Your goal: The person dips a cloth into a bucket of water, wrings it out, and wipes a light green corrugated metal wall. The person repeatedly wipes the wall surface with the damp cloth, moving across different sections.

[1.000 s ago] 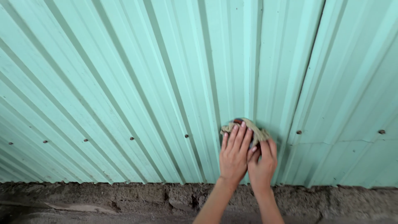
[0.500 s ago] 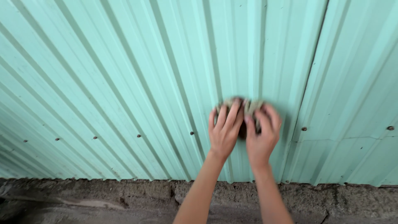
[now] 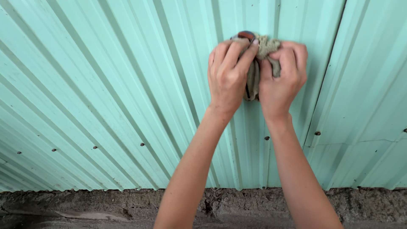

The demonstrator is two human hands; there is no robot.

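Corrugated metal sheet: pale mint green, ribbed in diagonal lines, dotted with dark screw heads. Rag: faded grey-green, with a rust-red and dark patch at its top edge. Concrete base along the near edge: mottled grey-brown.

Looked like outdoors by a shed or fence: mint-green corrugated metal wall w/ screw heads, rough concrete base below.

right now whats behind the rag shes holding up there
Behind the rag is the pale green corrugated sheet. The left hand and right hand press it there, so the metal directly under it is hidden.
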